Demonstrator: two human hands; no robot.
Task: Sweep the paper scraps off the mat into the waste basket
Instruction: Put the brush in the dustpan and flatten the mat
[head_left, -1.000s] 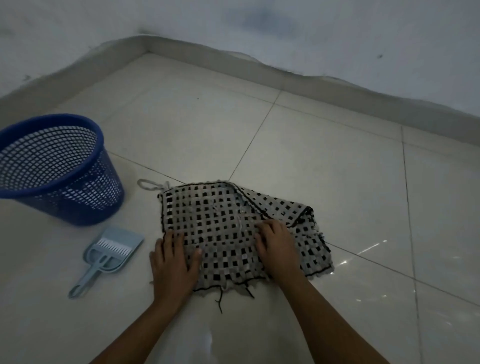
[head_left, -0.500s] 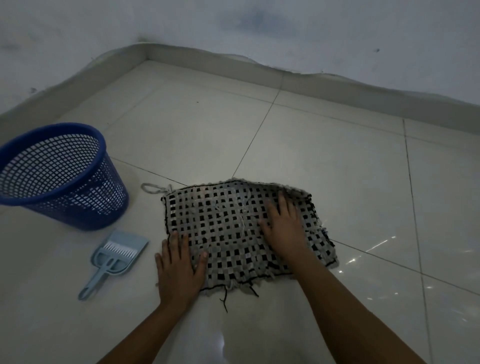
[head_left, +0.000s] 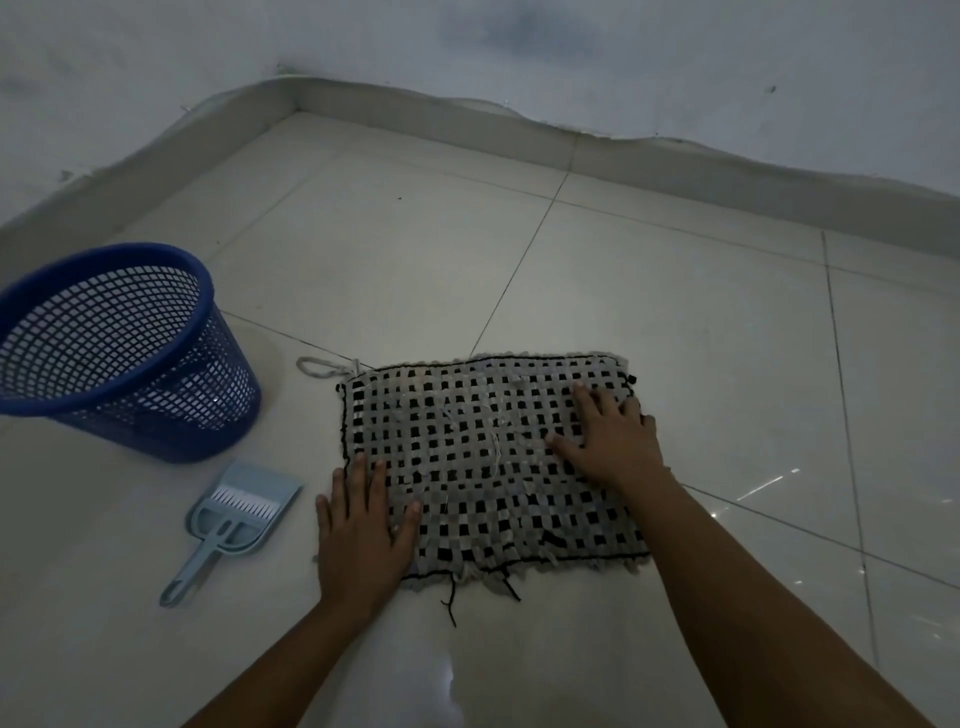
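Note:
A woven black-and-grey checked mat (head_left: 467, 447) lies spread flat on the tiled floor. My left hand (head_left: 358, 530) presses flat on its near left corner, fingers straight. Flat on the mat's far right part rests my right hand (head_left: 608, 436), fingers spread. A blue mesh waste basket (head_left: 119, 353) stands to the left of the mat. Between the basket and my left hand lies a small pale blue dustpan with a brush (head_left: 234, 519) clipped in it. I cannot make out paper scraps on the mat.
A cord loop (head_left: 317, 366) sticks out from the mat's far left corner. Loose threads (head_left: 452, 597) hang off its near edge. The wall skirting (head_left: 519, 130) runs along the back and left; bare tiles stretch to the right.
The folded right part of the mat has been opened out flat. My right hand slid away and to the right across it. My left hand stayed on the near left corner.

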